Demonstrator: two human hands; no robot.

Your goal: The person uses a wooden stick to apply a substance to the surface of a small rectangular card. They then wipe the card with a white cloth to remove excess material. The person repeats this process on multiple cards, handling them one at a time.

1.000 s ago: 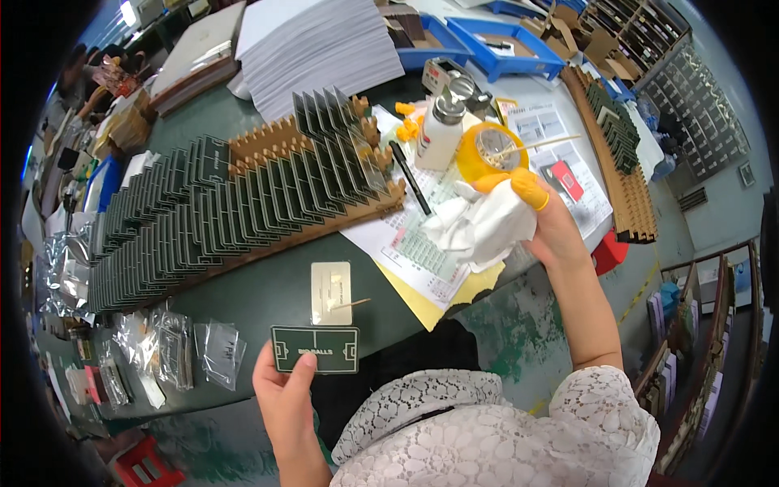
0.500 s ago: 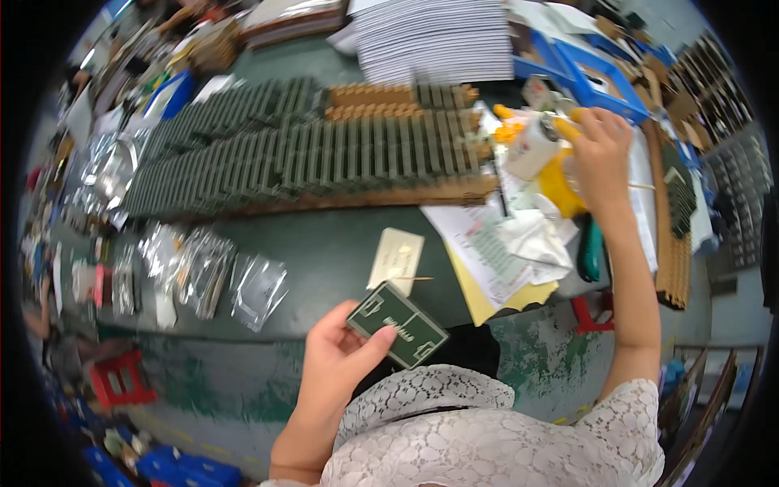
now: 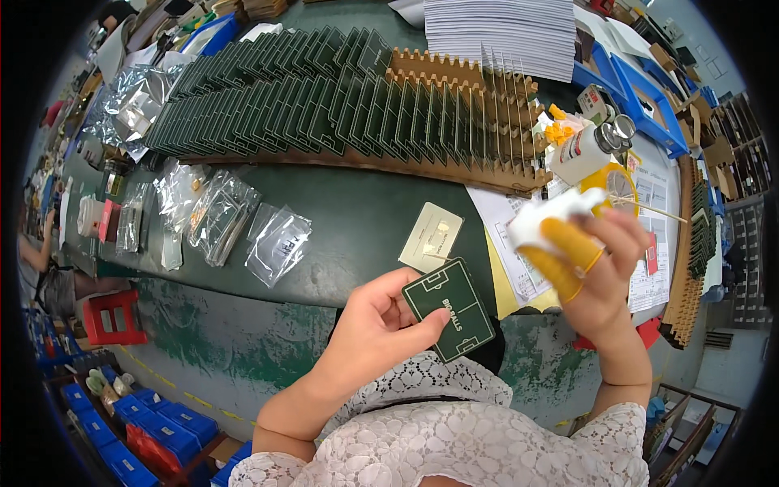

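My left hand (image 3: 369, 333) pinches a dark green card (image 3: 471, 325) printed with white sports-field lines, its thumb lying across the face. To the right, my right hand (image 3: 608, 280), with yellow covers on some fingers, is closed around a crumpled white wipe (image 3: 535, 217); motion blurs it a little. Just beyond the green card lies a cream card (image 3: 434, 237) on the table. A white bottle (image 3: 578, 156) with a metal top stands behind my right hand, beside a yellow round object (image 3: 613, 183) with a thin stick.
Slotted wooden racks (image 3: 442, 69) hold rows of upright green cards (image 3: 308, 118) across the green table (image 3: 349, 219). Clear plastic bags (image 3: 280, 243) lie at left. Printed papers (image 3: 649, 280), a blue tray (image 3: 649, 122) and another card rack (image 3: 690, 268) are at right.
My right hand has come from the bottle toward me and picked up the white wipe from the papers. My left hand still holds the green card; the whole view has shifted.
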